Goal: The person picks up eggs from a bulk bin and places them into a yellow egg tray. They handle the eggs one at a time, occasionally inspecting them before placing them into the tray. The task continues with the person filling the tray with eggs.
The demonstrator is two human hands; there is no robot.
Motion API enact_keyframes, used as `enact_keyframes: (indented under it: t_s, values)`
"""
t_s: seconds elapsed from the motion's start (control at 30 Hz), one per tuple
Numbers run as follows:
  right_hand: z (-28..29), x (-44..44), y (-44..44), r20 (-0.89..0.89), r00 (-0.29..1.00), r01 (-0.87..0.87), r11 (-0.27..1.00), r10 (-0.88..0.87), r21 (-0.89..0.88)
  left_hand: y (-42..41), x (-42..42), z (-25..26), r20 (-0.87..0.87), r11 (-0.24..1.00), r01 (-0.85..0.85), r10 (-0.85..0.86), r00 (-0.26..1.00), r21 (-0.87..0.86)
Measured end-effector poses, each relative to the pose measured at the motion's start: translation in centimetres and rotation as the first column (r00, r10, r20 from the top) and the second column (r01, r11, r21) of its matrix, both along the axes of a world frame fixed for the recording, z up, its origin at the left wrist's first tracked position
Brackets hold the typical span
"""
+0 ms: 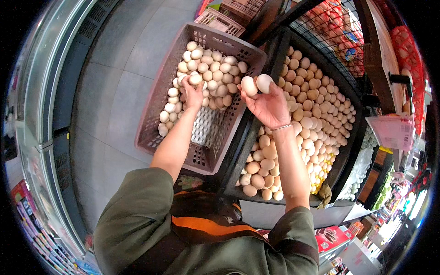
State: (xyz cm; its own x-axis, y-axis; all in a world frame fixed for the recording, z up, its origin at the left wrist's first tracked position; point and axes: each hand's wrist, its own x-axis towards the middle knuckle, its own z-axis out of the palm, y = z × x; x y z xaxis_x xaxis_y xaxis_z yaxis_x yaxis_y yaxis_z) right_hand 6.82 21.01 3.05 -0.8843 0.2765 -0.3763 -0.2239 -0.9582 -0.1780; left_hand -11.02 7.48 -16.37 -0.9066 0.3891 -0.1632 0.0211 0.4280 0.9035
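My right hand (270,105), wearing a thin bracelet, is palm up beside the crate's right rim. It holds pale eggs, with two showing plainly: one egg (249,86) at the fingers and a whiter egg (264,83) by the thumb. Inside a brown perforated plastic crate (213,161), my left hand (192,94) has its fingers around a pale egg (196,79); other eggs touch the hand and partly hide its fingertips. Loose eggs (217,75) are heaped at the crate's far end and left side. Part of its floor shows near me.
A black-edged display bin (237,172) piled with brown eggs (312,94) adjoins the crate on the right. Beyond it are a wire mesh panel (330,41) and a pink sign (392,132). A glass-fronted cooler (37,134) runs along the left. More crates (221,22) stand behind.
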Motion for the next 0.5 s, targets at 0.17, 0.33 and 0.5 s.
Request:
enact_keyframes:
  t_s: [0.17, 0.33, 0.5]
  values:
    - [-0.4, 2.0, -0.7, -0.028, 1.000, -0.004, 0.999, 0.003, -0.039, -0.7, -0.6, -2.7, 0.146, 0.971, -0.074, 0.041, 0.988, 0.229]
    - [-0.1, 3.8, -1.7, -0.041, 0.999, 0.035, 0.999, -0.035, -0.011, -0.9, -1.1, -1.7, 0.442, 0.931, -0.191, 0.036, 0.897, 0.312]
    - [0.3, 5.8, -2.6, -0.065, 0.996, 0.062, 0.998, -0.062, -0.012, -1.9, -1.3, -1.1, 0.597, 0.881, -0.293, 0.015, 0.802, 0.372]
